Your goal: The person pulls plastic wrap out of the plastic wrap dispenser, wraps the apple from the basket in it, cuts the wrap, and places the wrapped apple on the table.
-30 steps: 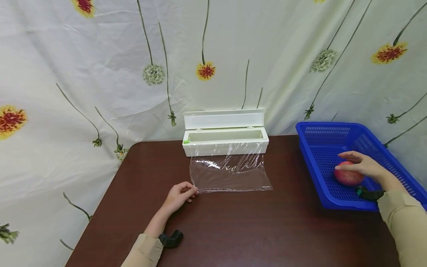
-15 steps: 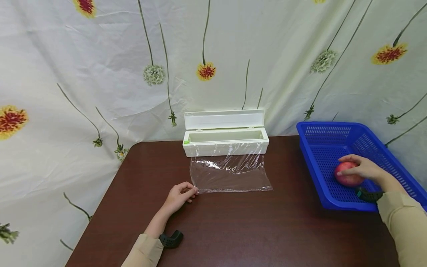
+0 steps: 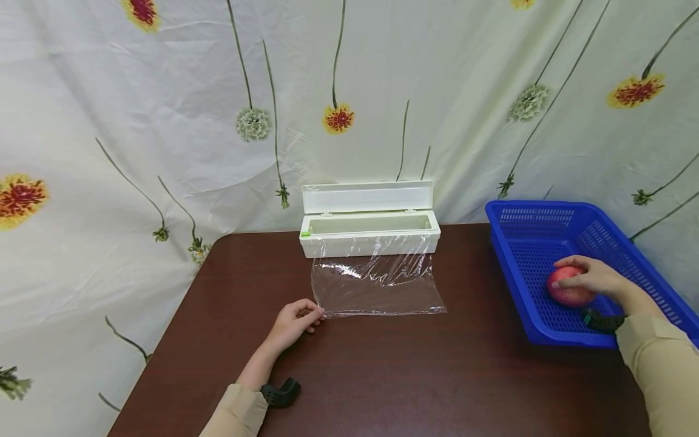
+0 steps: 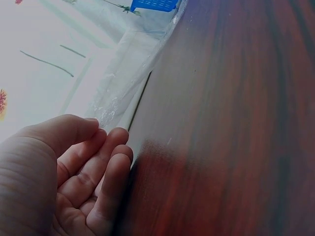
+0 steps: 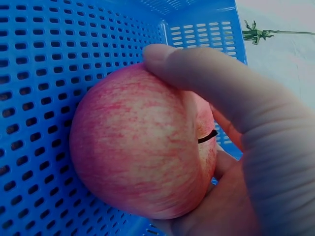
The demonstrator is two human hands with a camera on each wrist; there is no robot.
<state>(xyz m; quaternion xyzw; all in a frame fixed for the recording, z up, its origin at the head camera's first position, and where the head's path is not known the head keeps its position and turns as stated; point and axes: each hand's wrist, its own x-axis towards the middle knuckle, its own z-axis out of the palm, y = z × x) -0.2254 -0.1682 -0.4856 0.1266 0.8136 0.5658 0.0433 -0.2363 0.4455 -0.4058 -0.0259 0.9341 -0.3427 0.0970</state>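
My left hand point(image 3: 292, 323) pinches the near left corner of a clear sheet of plastic wrap point(image 3: 377, 291) between thumb and forefinger. The sheet runs out over the front of a white wrap box point(image 3: 368, 244), whose lid stands up. In the left wrist view the pinched film point(image 4: 115, 105) stretches away from the fingertips. My right hand point(image 3: 597, 279) grips a red apple point(image 3: 570, 294) inside the blue basket point(image 3: 505, 267). Close up in the right wrist view, the thumb lies across the apple point(image 5: 140, 142) near its dark stem, with the other fingers partly hidden behind it.
A dark brown wooden table point(image 3: 437, 376) bears the box and basket. Behind it hangs a white curtain point(image 3: 371, 60) printed with flowers. Each wrist wears a black band, the left band point(image 3: 281, 392) lying close to the tabletop.
My right hand has lowered onto the apple, its thumb and fingers closing round it. The left hand keeps its pinch on the wrap in the same place.
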